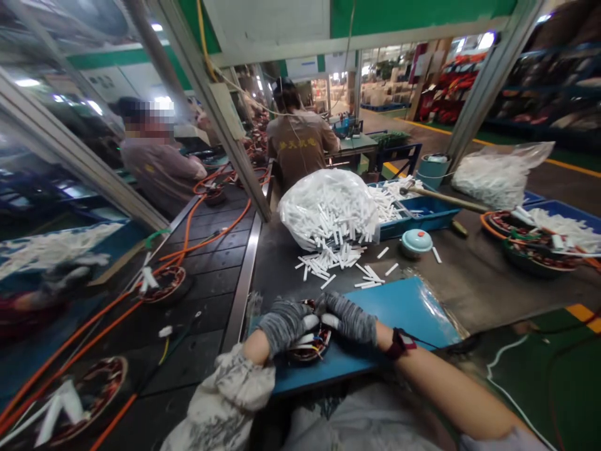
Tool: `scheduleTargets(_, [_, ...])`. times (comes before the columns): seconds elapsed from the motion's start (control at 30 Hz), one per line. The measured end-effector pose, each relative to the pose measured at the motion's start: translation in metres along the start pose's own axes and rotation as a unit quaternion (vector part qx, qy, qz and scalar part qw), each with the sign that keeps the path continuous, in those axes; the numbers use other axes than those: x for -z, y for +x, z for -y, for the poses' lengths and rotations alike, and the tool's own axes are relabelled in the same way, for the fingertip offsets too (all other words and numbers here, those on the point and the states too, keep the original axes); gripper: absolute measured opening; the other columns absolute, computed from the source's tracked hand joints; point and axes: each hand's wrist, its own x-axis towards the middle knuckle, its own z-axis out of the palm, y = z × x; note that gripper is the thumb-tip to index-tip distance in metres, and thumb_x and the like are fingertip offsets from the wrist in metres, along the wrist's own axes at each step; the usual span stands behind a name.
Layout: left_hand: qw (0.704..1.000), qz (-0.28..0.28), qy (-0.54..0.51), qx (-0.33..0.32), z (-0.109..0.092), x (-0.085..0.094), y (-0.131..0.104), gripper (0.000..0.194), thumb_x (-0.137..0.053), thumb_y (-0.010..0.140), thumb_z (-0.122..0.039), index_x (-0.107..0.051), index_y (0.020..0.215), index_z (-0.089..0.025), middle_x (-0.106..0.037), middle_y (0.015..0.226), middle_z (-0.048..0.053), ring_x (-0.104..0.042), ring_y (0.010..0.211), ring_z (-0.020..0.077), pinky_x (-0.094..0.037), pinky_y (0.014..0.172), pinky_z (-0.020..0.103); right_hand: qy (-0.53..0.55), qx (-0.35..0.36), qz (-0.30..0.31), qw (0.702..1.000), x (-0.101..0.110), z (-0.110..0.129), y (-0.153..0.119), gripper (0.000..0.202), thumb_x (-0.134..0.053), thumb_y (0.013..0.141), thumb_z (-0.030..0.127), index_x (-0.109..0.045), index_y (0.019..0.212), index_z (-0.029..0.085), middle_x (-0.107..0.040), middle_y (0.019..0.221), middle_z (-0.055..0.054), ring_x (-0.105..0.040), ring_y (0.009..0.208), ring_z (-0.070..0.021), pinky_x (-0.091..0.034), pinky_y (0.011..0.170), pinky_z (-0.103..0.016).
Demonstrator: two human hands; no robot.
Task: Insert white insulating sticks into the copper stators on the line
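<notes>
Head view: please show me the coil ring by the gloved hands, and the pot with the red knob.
Coil ring [307,354]: head view, on its near side.
Pot [415,242]: head view, on its pale blue lid.

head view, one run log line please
left hand: gloved, on coil; right hand: gloved, on coil; coil: on blue mat; white tubes: loose beside bag

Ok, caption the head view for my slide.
Gloved left hand and right hand at a wire-wound ring on a blue mat.
</notes>
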Motion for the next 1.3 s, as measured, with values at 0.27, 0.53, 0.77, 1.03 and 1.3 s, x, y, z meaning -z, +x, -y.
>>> scheduleTargets(0.27, [0.996, -0.022, 0.043, 0.08, -0.026, -0.011, -0.008, 0.033, -0.053, 0.092, -0.031, -0.078, 0.107, -0.016, -0.078, 0.108, 0.014, -0.071, 0.099, 0.0301, -0.051, 0.095, 0.044, -0.071, 0.035, 0.053, 0.995, 0.001, -0.011, 0.006, 0.027, -0.048, 0.103, 0.033, -0.072, 0.106, 0.021, -0.067, 0.112, -0.011, -0.063, 0.1, -0.0228, -0.054, 0.097, -0.042])
scheduleTargets(0.53, [0.992, 0.03, 0.124, 0.013, -0.02, 0.003, -0.005, 0.036, -0.052, 0.094, -0.04, -0.081, 0.092, -0.02, -0.077, 0.09, 0.012, -0.07, 0.089, 0.0303, -0.052, 0.087, 0.045, -0.018, 0.026, -0.002, 0.999, 0.003, -0.01, -0.004, 0.026, -0.044, 0.106, 0.038, -0.064, 0.109, 0.021, -0.068, 0.108, -0.009, -0.064, 0.098, -0.0197, -0.056, 0.095, -0.04])
scheduleTargets(0.77, [0.991, -0.031, 0.128, 0.005, -0.036, -0.018, 0.011, 0.043, -0.057, 0.095, -0.038, -0.07, 0.129, -0.016, -0.075, 0.109, 0.019, -0.067, 0.103, 0.0373, -0.048, 0.095, 0.055, -0.016, -0.007, -0.053, 0.998, 0.0, -0.026, -0.007, 0.03, -0.044, 0.104, 0.043, -0.063, 0.111, 0.021, -0.068, 0.107, -0.012, -0.065, 0.098, -0.0243, -0.055, 0.098, -0.049])
scheduleTargets(1.03, [0.986, -0.152, 0.008, 0.067, -0.014, -0.034, -0.052, 0.072, -0.071, 0.085, -0.061, -0.061, 0.142, -0.017, -0.065, 0.136, 0.018, -0.059, 0.126, 0.0373, -0.045, 0.111, 0.053, -0.013, -0.027, -0.082, 0.996, 0.024, -0.011, -0.023, 0.027, -0.053, 0.103, 0.041, -0.069, 0.113, 0.023, -0.067, 0.115, -0.009, -0.063, 0.107, -0.0235, -0.051, 0.102, -0.047])
scheduleTargets(1.3, [0.979, -0.18, -0.088, 0.023, 0.013, -0.059, -0.078, 0.04, -0.064, 0.095, -0.027, -0.065, 0.134, -0.02, -0.059, 0.149, 0.008, -0.061, 0.132, 0.0233, -0.05, 0.115, 0.037, 0.01, 0.097, 0.073, 0.992, 0.014, -0.006, 0.013, 0.042, -0.057, 0.098, 0.057, -0.071, 0.117, 0.023, -0.059, 0.137, -0.011, -0.057, 0.124, -0.028, -0.047, 0.108, -0.051])
